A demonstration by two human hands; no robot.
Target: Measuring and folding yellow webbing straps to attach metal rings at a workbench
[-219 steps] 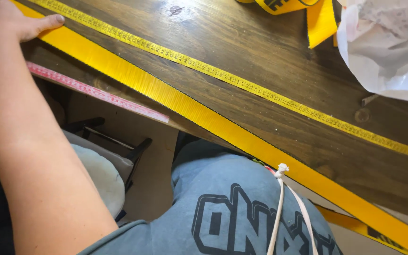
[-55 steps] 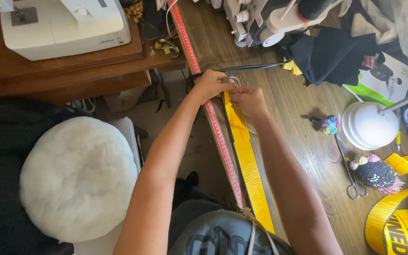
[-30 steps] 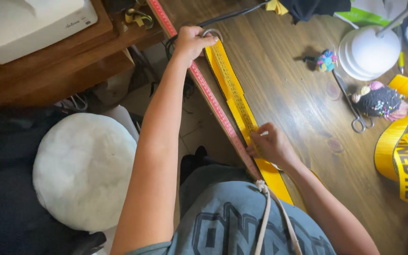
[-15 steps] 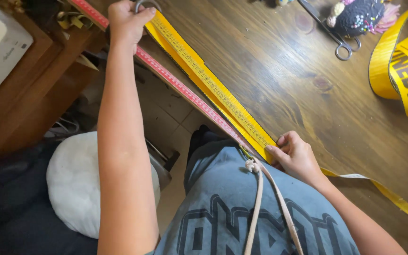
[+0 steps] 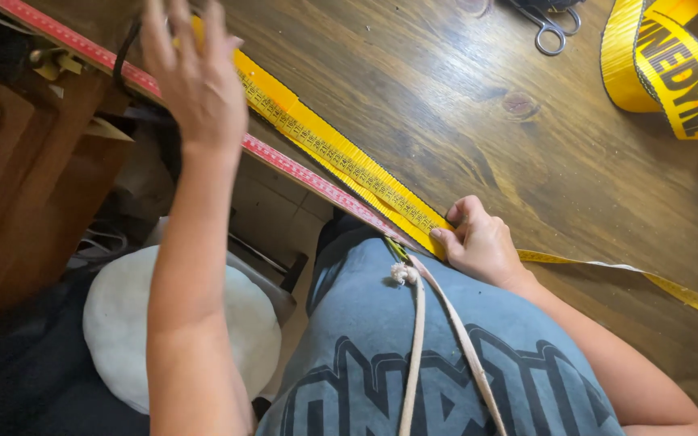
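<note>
The left hand [image 5: 191, 77] is raised at the upper left of the frame, blurred, fingers spread wide and holding nothing, hovering above the far end of the yellow webbing strap [image 5: 317, 137]. The right hand [image 5: 478, 242], at centre, presses its fingertips onto the near end of the strap, pinning a yellow measuring tape [image 5: 349, 161] that lies along it; the tape runs on past the wrist toward the lower right. A red measuring tape [image 5: 284, 161] follows the edge of the dark wooden table [image 5: 478, 105]. Scissors [image 5: 547, 24] lie at the top, and coiled yellow strap [image 5: 672, 64] at the upper right. A white round cushion [image 5: 123, 323] sits at the lower left.
</note>
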